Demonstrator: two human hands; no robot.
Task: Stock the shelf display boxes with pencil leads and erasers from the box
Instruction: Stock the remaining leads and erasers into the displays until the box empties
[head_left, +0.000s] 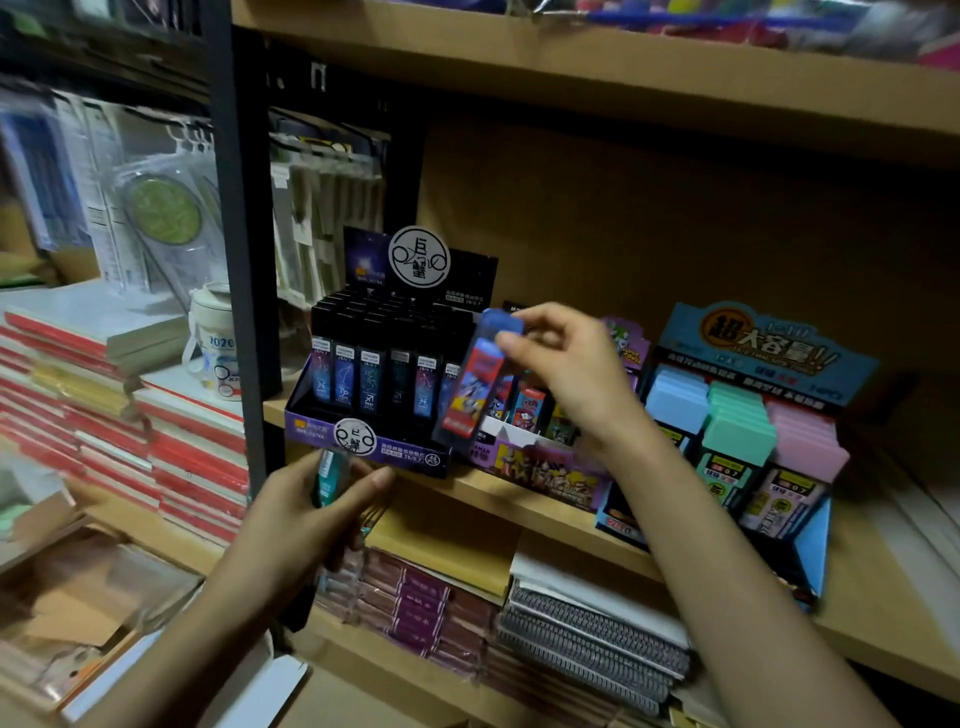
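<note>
At the lower centre of the frame, the left hand (311, 501) curls its fingers round a small teal pack (328, 478), blurred, held just below the edge of the shelf (467, 491). Above and right of it, the right hand (566, 374) pinches a clear lead case (478, 379) with a blue cap and red print. The case is tilted over the left end of the cartoon display box (550, 470) and is not yet seated.

Further back on the left, the purple display box (395, 452) looks full of black tubes. On the right, the blue display box (810, 545) holds rows of pastel cases. I judge the stocking well along, with these two items left to place. The supply box cannot be made out.
</note>
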